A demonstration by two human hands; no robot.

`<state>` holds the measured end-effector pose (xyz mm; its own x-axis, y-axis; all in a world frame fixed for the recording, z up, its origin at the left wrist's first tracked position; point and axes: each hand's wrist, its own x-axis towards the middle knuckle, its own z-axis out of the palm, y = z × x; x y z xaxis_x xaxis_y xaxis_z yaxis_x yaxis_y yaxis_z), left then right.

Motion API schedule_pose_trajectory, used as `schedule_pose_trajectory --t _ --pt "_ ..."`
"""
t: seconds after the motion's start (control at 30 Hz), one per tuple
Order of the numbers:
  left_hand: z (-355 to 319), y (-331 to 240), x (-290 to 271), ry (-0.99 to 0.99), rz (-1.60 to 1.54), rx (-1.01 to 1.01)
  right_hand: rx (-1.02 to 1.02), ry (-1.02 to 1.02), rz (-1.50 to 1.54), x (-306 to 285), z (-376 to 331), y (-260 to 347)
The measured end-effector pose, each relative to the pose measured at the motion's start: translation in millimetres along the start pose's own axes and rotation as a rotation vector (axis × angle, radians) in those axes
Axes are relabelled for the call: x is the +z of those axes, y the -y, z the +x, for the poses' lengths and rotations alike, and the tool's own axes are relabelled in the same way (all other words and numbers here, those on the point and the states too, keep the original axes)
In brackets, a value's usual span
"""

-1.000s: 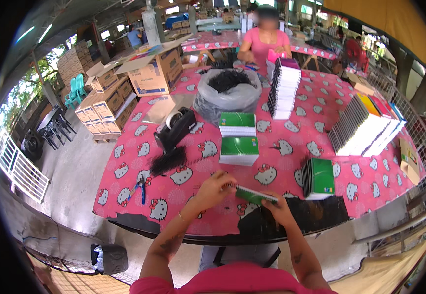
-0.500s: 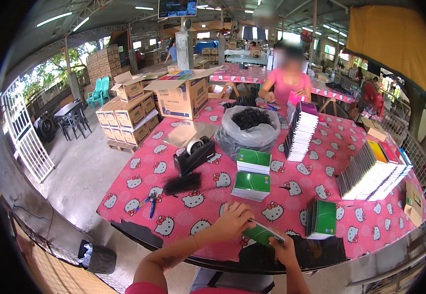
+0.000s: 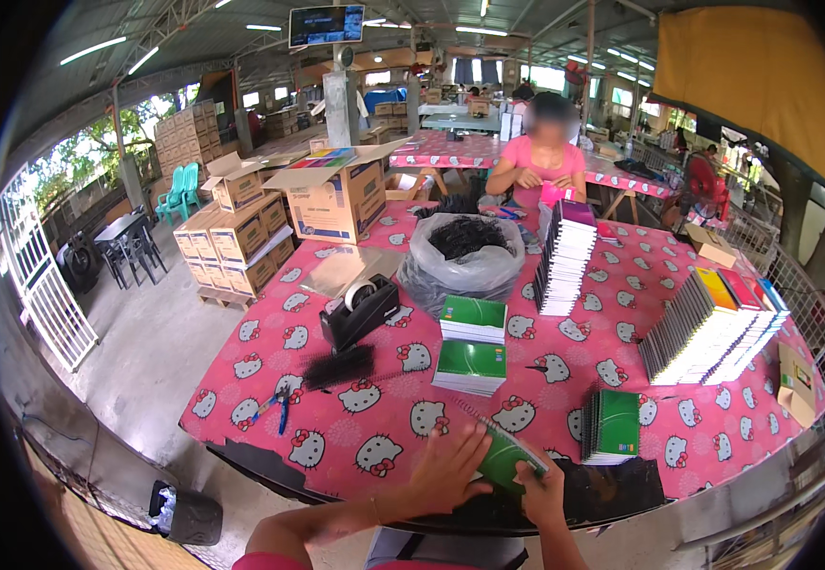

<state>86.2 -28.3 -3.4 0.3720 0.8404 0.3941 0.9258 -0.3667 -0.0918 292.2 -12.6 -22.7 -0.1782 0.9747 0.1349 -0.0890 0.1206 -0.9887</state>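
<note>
Just on the near side of the green-covered stack (image 3: pixel 470 361), the green notebook (image 3: pixel 503 462) slants from far left to near right along its long axis, right end grasped by the right grip (image 3: pixel 542 489), the left grip (image 3: pixel 452 463) unclenched, fingers outstretched against its left end.

A green notebook (image 3: pixel 502 460) is held at its right side by the right hand (image 3: pixel 540 486) and touched along its left edge by the left hand (image 3: pixel 448 467). On the pink tablecloth (image 3: pixel 336 427), pliers (image 3: pixel 283 416) and a black tape dispenser (image 3: pixel 363 319) are placed.
</note>
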Motion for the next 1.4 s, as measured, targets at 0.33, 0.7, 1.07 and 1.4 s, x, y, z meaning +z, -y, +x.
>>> schedule_pose_trajectory --t 0.33,0.7,1.07,1.4 --pt "19 -2 -35 0.014 0.02 0.002 0.048 0.048 -0.004 -3 3 2" --pt "31 3 -37 -0.077 -0.038 0.013 0.07 0.152 -0.016 8 -3 9" --pt "-11 -29 -17 -0.1 -0.218 0.194 0.002 0.111 -0.013 6 -1 14" --pt "-4 -27 -6 -0.174 -0.393 0.165 -0.017 0.167 -0.011 -4 11 1"
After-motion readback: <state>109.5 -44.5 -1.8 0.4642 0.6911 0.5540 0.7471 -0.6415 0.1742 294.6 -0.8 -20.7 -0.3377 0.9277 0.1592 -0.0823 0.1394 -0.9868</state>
